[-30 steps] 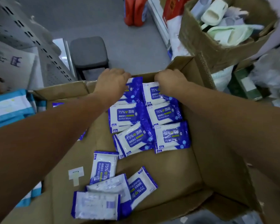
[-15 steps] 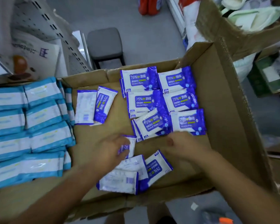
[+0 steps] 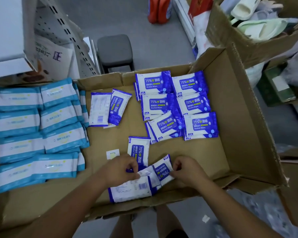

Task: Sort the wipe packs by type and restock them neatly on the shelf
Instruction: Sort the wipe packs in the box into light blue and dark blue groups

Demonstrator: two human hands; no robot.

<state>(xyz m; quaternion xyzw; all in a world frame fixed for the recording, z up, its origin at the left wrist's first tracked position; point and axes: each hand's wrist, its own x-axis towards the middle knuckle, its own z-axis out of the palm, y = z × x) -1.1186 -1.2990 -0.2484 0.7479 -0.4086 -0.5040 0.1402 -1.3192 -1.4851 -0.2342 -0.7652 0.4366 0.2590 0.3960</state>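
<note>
1. My left hand (image 3: 120,169) — fingers curled — pinches the corner of a face-down pack (image 3: 147,173) at 6 o'clock in the box (image 3: 230,138).
2. My right hand (image 3: 187,170), fingers curled, pinches the edge of a blue pack (image 3: 163,170) touching the first.
3. Tidy blue packs (image 3: 175,103) lie in rows at 1 o'clock; pale packs (image 3: 38,131) — stacked — at 9 o'clock.
</note>
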